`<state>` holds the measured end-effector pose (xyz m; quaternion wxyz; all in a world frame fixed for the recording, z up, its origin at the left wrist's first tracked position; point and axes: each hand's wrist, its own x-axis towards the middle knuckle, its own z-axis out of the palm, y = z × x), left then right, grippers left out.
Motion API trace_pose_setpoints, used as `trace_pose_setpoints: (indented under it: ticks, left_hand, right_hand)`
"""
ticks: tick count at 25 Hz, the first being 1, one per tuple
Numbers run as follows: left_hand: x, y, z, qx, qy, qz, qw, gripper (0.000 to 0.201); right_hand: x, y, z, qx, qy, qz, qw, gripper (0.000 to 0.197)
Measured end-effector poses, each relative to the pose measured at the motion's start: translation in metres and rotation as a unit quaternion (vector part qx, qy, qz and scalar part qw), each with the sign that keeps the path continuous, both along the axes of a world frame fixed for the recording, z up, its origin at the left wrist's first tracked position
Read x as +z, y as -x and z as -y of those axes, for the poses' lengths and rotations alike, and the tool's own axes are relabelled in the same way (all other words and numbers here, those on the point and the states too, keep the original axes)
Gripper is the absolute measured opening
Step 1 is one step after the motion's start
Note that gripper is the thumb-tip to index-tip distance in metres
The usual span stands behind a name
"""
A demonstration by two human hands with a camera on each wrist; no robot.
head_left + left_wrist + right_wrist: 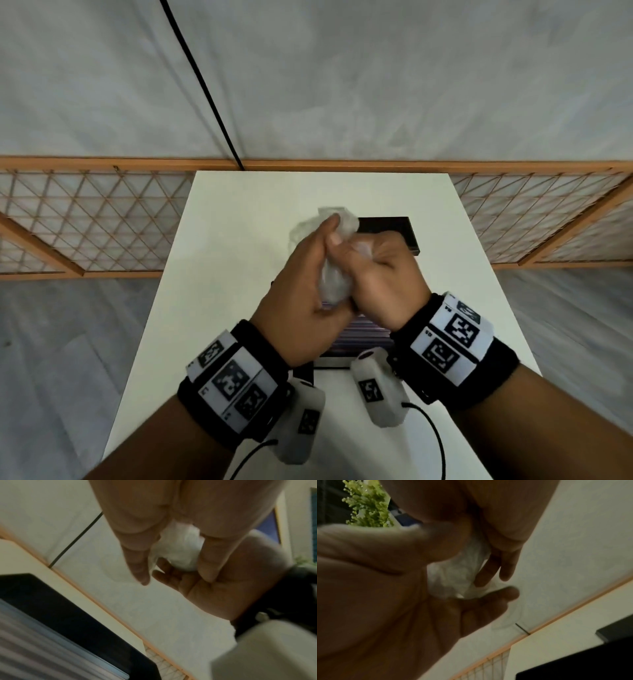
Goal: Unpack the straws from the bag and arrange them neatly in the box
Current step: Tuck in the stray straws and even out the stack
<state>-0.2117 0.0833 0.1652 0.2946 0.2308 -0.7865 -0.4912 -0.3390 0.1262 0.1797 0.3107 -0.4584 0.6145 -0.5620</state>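
While crumpled, unlabelled bag (334, 284) between hands.

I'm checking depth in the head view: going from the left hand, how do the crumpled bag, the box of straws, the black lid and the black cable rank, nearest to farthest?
1. Crumpled bag: held in the left hand, with the right hand also on it.
2. Box of straws: on the table, below the hands.
3. Black lid: on the table beyond the hands, toward the right.
4. Black cable: on the wall behind the table.

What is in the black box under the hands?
The box on the table holds straws lying side by side in rows. The left hand and right hand, crumpling the empty bag above it, cover most of the box, so the rest is hidden.
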Motion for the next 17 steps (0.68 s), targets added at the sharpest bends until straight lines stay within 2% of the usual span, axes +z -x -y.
trace_pose_setpoints:
  ticks: [1, 2, 3, 4, 5, 6, 7, 9, 11, 13, 15, 17]
  left_hand:
    - [0.000, -0.001, 0.002, 0.014, -0.011, 0.010, 1.000, 0.052]
    - [0.001, -0.004, 0.003, 0.044, -0.002, 0.046, 0.998, 0.038]
    - [0.001, -0.010, 0.006, 0.083, 0.018, 0.094, 0.992, 0.029]
    - [-0.002, -0.017, 0.011, 0.122, 0.039, 0.143, 0.981, 0.026]
    - [-0.003, -0.024, 0.017, 0.151, 0.054, 0.185, 0.970, 0.027]
    - [-0.005, -0.034, 0.023, 0.162, 0.058, 0.209, 0.963, 0.031]
    - [-0.004, -0.044, 0.028, 0.157, 0.053, 0.211, 0.963, 0.035]
    - [-0.005, -0.066, 0.034, 0.121, 0.013, 0.171, 0.978, 0.056]
    - [-0.009, -0.086, 0.036, 0.104, -0.008, 0.098, 0.990, 0.069]
    - [-0.016, -0.105, 0.036, 0.101, 0.017, 0.040, 0.994, 0.071]
    - [-0.018, -0.117, 0.039, 0.081, 0.051, -0.005, 0.995, 0.079]
    - [-0.016, -0.125, 0.041, 0.059, 0.102, 0.001, 0.993, 0.080]
  right_hand:
    - [0.000, -0.003, 0.001, 0.035, -0.021, 0.050, 0.998, 0.051]
    - [0.001, -0.005, 0.002, 0.053, -0.044, 0.065, 0.995, 0.048]
    - [0.003, -0.006, 0.003, 0.046, -0.062, 0.018, 0.997, 0.043]
    - [0.003, -0.008, 0.001, 0.021, -0.064, -0.080, 0.995, 0.035]
    - [0.005, -0.010, -0.005, -0.004, -0.051, -0.191, 0.980, 0.038]
    - [0.008, -0.017, -0.008, 0.000, -0.029, -0.278, 0.960, 0.053]
    - [0.009, -0.029, -0.009, 0.031, -0.017, -0.329, 0.944, 0.063]
    - [0.003, -0.062, -0.007, 0.106, -0.036, -0.360, 0.926, 0.063]
    - [-0.009, -0.091, 0.003, 0.119, -0.057, -0.361, 0.923, 0.049]
    - [-0.012, -0.107, 0.016, 0.107, -0.083, -0.324, 0.936, 0.035]
    - [-0.011, -0.111, 0.022, 0.095, -0.115, -0.189, 0.970, 0.040]
    - [-0.006, -0.123, 0.024, 0.064, -0.092, -0.075, 0.991, 0.034]
